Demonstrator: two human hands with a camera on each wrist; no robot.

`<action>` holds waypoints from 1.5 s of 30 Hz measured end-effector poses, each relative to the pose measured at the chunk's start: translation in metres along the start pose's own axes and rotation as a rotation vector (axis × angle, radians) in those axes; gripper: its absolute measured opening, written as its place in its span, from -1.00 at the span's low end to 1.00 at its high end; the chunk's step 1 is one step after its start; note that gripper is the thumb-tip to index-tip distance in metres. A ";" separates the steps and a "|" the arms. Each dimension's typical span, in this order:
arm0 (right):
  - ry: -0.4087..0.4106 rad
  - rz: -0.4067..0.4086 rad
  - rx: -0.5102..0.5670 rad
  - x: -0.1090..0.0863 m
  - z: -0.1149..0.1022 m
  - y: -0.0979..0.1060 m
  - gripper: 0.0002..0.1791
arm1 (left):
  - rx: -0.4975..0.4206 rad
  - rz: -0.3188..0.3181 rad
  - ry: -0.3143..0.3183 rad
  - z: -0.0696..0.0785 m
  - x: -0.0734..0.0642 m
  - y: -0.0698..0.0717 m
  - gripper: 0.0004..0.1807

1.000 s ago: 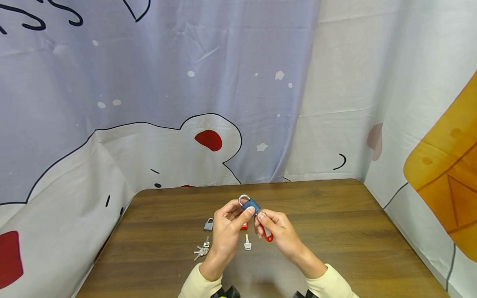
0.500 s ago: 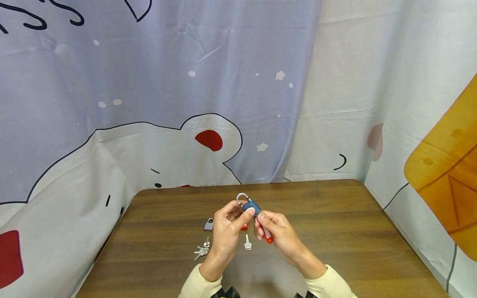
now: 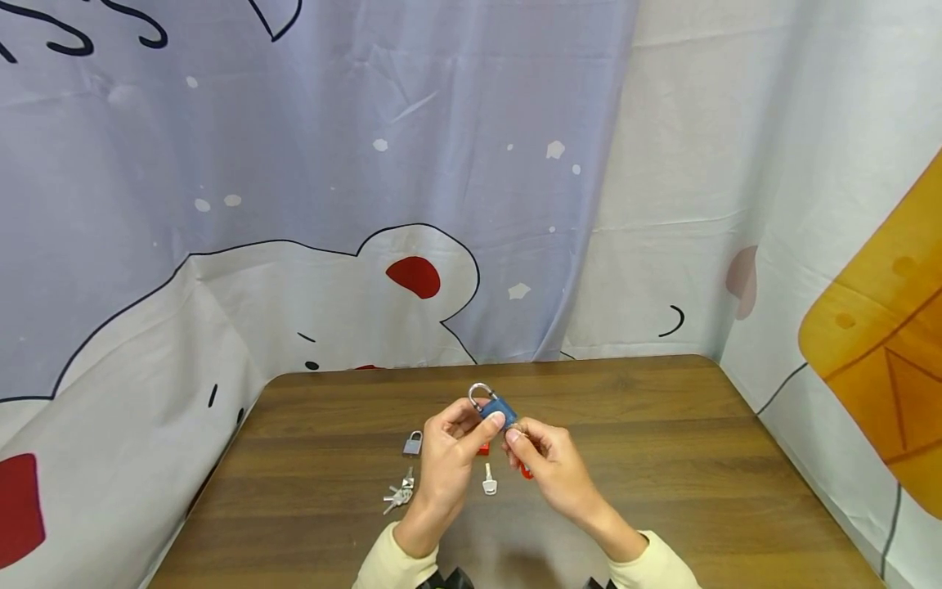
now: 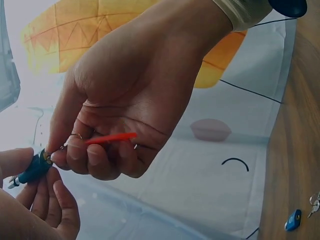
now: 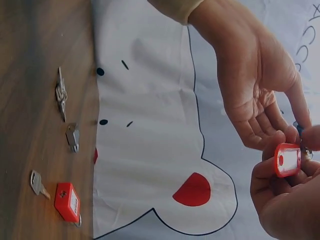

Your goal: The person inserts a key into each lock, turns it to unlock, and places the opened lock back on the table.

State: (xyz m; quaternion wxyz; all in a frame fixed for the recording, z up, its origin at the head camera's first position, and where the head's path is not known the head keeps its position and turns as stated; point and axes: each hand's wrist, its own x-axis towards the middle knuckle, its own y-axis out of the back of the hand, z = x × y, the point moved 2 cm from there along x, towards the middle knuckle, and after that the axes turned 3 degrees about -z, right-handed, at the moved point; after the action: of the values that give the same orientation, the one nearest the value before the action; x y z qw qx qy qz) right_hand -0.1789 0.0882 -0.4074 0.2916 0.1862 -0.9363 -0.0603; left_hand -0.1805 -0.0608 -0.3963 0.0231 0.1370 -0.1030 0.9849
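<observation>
A small blue padlock (image 3: 500,411) is pinched between the thumb and fingers of my left hand (image 3: 445,462), its silver shackle standing up and out of the body toward the upper left. My right hand (image 3: 557,473) pinches a key at the bottom of the lock; the fingertips mostly hide it. From a small ring on that key hangs a red key tag (image 5: 287,160) with a white label, lying against the curled fingers of the right hand. In the left wrist view, the brass bottom of the padlock faces the right fingertips. Both hands are raised over the table.
On the wooden table (image 3: 331,458) lie a grey padlock (image 3: 412,444), a bunch of keys (image 3: 399,495), a single silver key (image 3: 489,480) and a red padlock (image 5: 67,201), partly hidden behind the left hand in the head view. A printed curtain (image 3: 294,164) hangs behind.
The shackle has risen further out of the blue padlock. My right hand has turned slightly, and the red tag, plainly visible before, is now mostly hidden beneath it. The left hand barely moved.
</observation>
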 end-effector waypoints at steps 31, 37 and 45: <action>0.166 0.030 -0.414 0.016 -0.025 0.030 -0.84 | 0.057 -0.125 -0.050 0.000 0.000 0.013 -0.78; 0.220 -0.042 -0.514 0.020 -0.034 0.032 -0.85 | 0.111 -0.179 -0.149 -0.001 -0.003 0.017 -0.80; 0.229 -0.146 -0.629 0.023 -0.042 0.031 -0.89 | 0.238 -0.208 -0.243 -0.007 -0.007 0.022 -0.81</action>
State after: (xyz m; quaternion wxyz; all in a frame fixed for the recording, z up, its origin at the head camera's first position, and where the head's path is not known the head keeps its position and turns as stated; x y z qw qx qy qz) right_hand -0.1821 0.1082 -0.3536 0.4327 0.1594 -0.8173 -0.3454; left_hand -0.1775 -0.0815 -0.4089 0.0960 0.2667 0.0267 0.9586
